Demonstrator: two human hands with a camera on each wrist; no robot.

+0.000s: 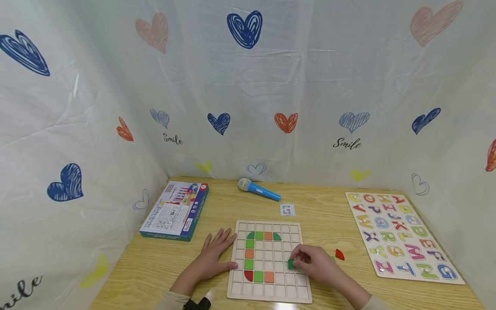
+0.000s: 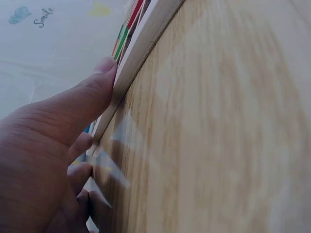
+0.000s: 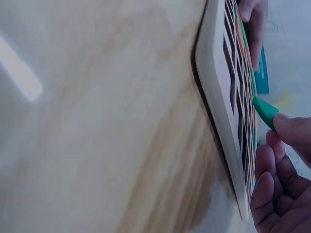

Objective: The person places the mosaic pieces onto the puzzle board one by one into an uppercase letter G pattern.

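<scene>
Over the grid board, the right hand pinches a green tile, its wedge edge clear only up close, while the left hand presses flat, fingers spread.

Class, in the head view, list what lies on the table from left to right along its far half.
Boxed game → blue toy microphone → small pattern card → alphabet puzzle board.
</scene>
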